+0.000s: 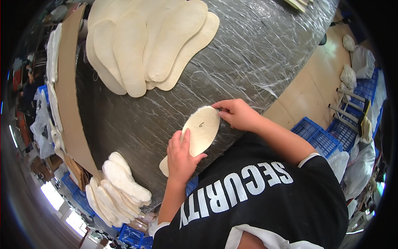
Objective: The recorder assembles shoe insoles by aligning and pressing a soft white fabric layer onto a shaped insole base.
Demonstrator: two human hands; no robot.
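A cream insole with a fluffy edge and a small dark mark lies slantwise in front of me, close to the table's near edge. My left hand rests across its narrower part, fingers stretched out and thumb spread away. At the wide end, my right hand pinches the rim between thumb and fingertips. Beyond my hands, a fanned pile of larger cream insoles covers the far left of the table. The underside of the insole at my hands is hidden.
White fluffy insoles are stacked at the near left corner. A cardboard panel edges the left side of the film-covered table. To the right stand blue crates, a metal-framed stool and plastic bags on the tiled floor.
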